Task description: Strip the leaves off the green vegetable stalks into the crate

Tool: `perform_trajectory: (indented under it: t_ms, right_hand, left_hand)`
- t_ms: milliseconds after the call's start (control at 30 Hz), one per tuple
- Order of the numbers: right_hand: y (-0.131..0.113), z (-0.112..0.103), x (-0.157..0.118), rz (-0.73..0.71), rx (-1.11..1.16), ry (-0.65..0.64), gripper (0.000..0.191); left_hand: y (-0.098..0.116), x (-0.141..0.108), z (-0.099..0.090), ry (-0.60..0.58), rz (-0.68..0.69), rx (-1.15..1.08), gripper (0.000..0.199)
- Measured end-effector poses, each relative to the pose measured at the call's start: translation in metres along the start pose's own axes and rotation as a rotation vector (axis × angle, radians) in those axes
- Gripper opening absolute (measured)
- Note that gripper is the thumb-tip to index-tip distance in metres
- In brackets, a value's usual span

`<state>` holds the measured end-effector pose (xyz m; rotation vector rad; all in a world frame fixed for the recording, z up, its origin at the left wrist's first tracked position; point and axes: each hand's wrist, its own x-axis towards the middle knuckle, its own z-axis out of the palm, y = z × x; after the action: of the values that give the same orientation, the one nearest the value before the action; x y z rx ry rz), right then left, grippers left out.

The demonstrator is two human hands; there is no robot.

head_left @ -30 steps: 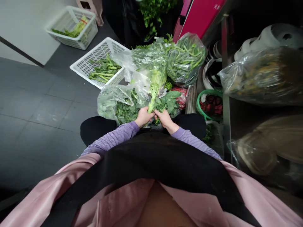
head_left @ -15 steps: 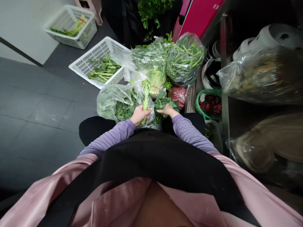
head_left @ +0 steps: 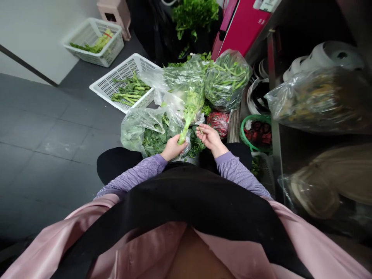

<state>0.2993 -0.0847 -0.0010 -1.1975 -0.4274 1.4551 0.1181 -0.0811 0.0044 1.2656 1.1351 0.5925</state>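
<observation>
Stalk (head_left: 186, 127) base hidden, bag (head_left: 316, 101) cut by frame.
Left hand (head_left: 174, 148) covers stalk's lower end; scrap (head_left: 200, 131) at right hand (head_left: 210, 137) too small to ID; bag over shelf's (head_left: 278, 155) left edge blurred inside.

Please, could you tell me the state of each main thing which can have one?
Left hand: closed around the green stalk
Green stalk: held, floret end pointing away from the person
Right hand: partly curled, apart from the green stalk
Nearer white basket: partly filled with cut stems
Farther white basket: partly filled with greens
</observation>
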Motion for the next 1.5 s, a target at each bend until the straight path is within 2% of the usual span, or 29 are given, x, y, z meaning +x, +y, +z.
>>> perform_trajectory:
  t_ms: [133,233,333,433,467,500,567,633,700,767,800,833,900,1000,1100,1200,1300,1400,1467,1500]
  right_hand:
    - [-0.030,0.004,-0.001,0.007,-0.065,-0.197,0.015]
    - [-0.030,0.017,-0.004,-0.052,-0.149,-0.198,0.028]
    - [-0.020,0.028,-0.002,-0.084,-0.058,-0.131,0.029]
    - [-0.012,0.034,0.000,0.104,0.119,-0.057,0.033]
    - [-0.011,0.035,-0.001,0.190,0.175,-0.068,0.033]
    - [-0.011,0.036,-0.003,0.263,0.225,-0.103,0.033]
    - [-0.010,0.034,-0.006,0.343,0.273,-0.211,0.030]
    - [-0.009,0.027,-0.006,0.328,0.228,-0.257,0.026]
    - [-0.008,0.017,0.000,0.174,0.123,-0.120,0.020]
    - [-0.007,0.006,0.008,-0.044,0.027,0.134,0.016]
    - [-0.007,0.003,0.011,-0.116,-0.008,0.214,0.014]
    - [-0.006,0.002,0.011,-0.140,-0.029,0.226,0.013]
    - [-0.006,0.008,0.006,-0.096,-0.031,0.076,0.015]
    - [-0.004,0.029,-0.011,-0.069,0.062,-0.166,0.025]
    - [-0.004,0.044,-0.024,-0.091,0.145,-0.193,0.030]
    - [-0.005,0.043,-0.026,-0.059,0.178,-0.170,0.031]
    - [-0.005,0.036,-0.024,0.062,0.294,-0.239,0.027]
    - [-0.002,0.035,-0.022,0.281,0.348,-0.345,0.021]
    - [0.000,0.036,-0.020,0.397,0.243,-0.385,0.016]
    - [0.001,0.037,-0.019,0.378,0.173,-0.359,0.013]
  left_hand:
    - [-0.007,-0.005,0.000,-0.040,0.029,0.129,0.022]
    - [-0.007,-0.007,-0.001,-0.043,0.086,0.204,0.018]
    - [-0.006,-0.008,-0.001,-0.053,0.097,0.252,0.018]
    - [-0.005,-0.010,-0.002,0.015,0.139,0.253,0.020]
    - [-0.004,-0.010,-0.002,-0.004,0.127,0.199,0.022]
    - [-0.003,-0.011,-0.003,-0.071,0.093,0.107,0.023]
    - [-0.001,-0.013,-0.005,-0.322,-0.023,-0.146,0.025]
    - [0.002,-0.014,-0.009,-0.592,-0.141,-0.383,0.024]
    - [0.005,-0.015,-0.013,-0.745,-0.219,-0.545,0.021]
    - [0.007,-0.016,-0.017,-0.785,-0.262,-0.644,0.019]
    - [0.008,-0.017,-0.017,-0.783,-0.278,-0.677,0.020]
    - [0.008,-0.018,-0.018,-0.778,-0.296,-0.698,0.020]
    - [0.009,-0.019,-0.018,-0.771,-0.339,-0.724,0.020]
    - [0.007,-0.019,-0.017,-0.750,-0.386,-0.752,0.019]
    - [0.005,-0.017,-0.018,-0.734,-0.427,-0.747,0.022]
    - [0.003,-0.016,-0.019,-0.723,-0.418,-0.775,0.024]
    - [0.002,-0.017,-0.019,-0.806,-0.355,-0.847,0.019]
    - [0.001,-0.019,-0.017,-0.929,-0.305,-0.835,0.018]
    - [0.001,-0.020,-0.014,-0.900,-0.242,-0.746,0.019]
    - [0.002,-0.021,-0.012,-0.837,-0.196,-0.676,0.019]
